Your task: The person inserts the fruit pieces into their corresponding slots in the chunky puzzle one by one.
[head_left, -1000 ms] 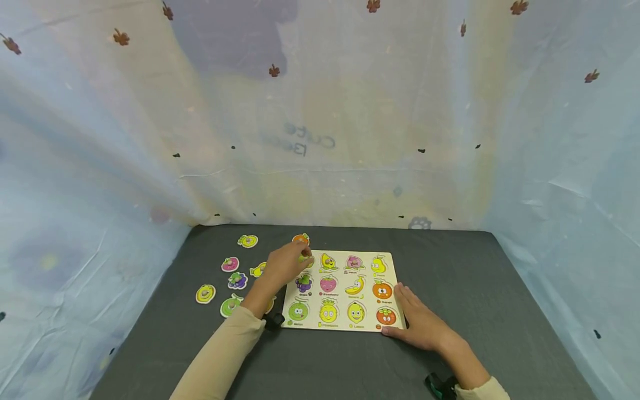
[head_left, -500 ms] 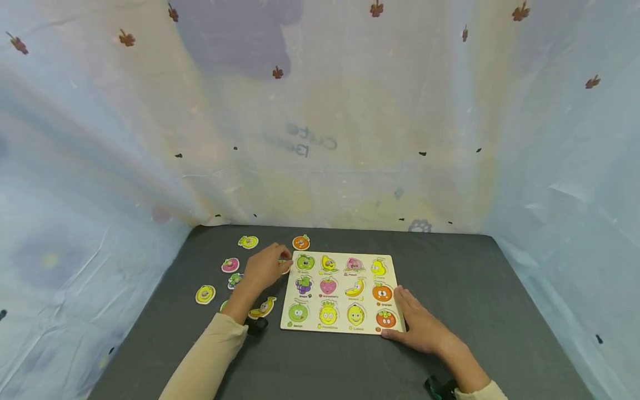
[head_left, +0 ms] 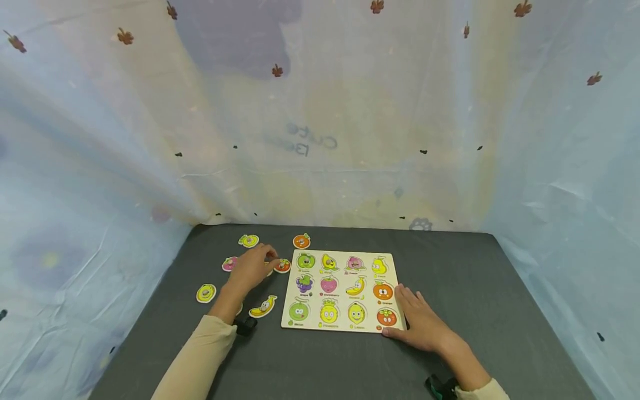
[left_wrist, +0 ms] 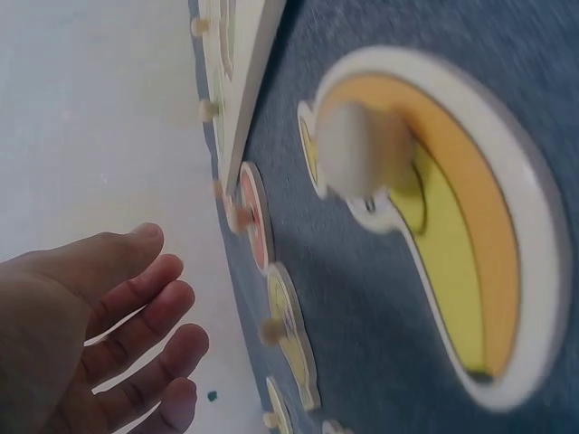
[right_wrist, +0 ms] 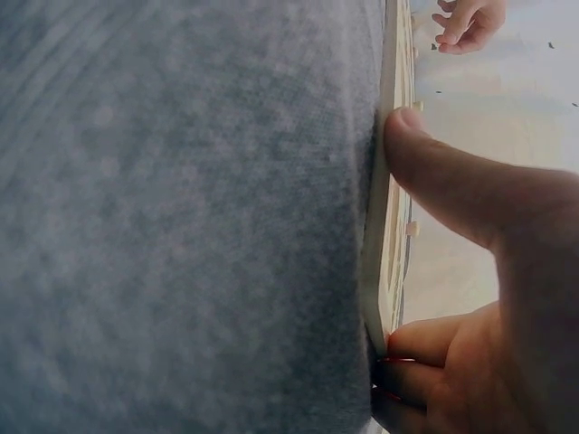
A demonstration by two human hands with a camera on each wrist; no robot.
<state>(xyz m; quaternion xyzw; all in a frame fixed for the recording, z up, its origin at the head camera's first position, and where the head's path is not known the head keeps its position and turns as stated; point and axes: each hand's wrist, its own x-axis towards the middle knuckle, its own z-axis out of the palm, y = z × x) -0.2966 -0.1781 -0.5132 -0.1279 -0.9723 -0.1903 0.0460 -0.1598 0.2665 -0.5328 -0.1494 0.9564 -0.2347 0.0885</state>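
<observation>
The left grip (head_left: pixel 251 266) hangs over the loose pieces at the left of the dark surface (head_left: pixel 345 364), its fingers loosely bent, the thumb well apart from them and nothing held between. Its fingertips come near the red tomato piece (head_left: pixel 283 267), and from the left wrist a gap shows between them and that piece's knob. The banana piece (head_left: pixel 263 306) lies on the near side of that grip, the orange piece (head_left: pixel 301 241) on the far side, just beyond the far left corner of the fruit board (head_left: pixel 343 303). A yellow piece (head_left: pixel 249 241) sits at the far left, a pink piece (head_left: pixel 230 264) shows partly past the hand, and a round yellow piece (head_left: pixel 206 293) lies furthest left. The board rests flat in the middle of the surface, well apart from the round yellow piece. The right grip (head_left: pixel 422 325) touches it without clenching: the thumb rests at the near right corner, while the other fingers stretch along the right edge, thumb and fingers spread apart.
</observation>
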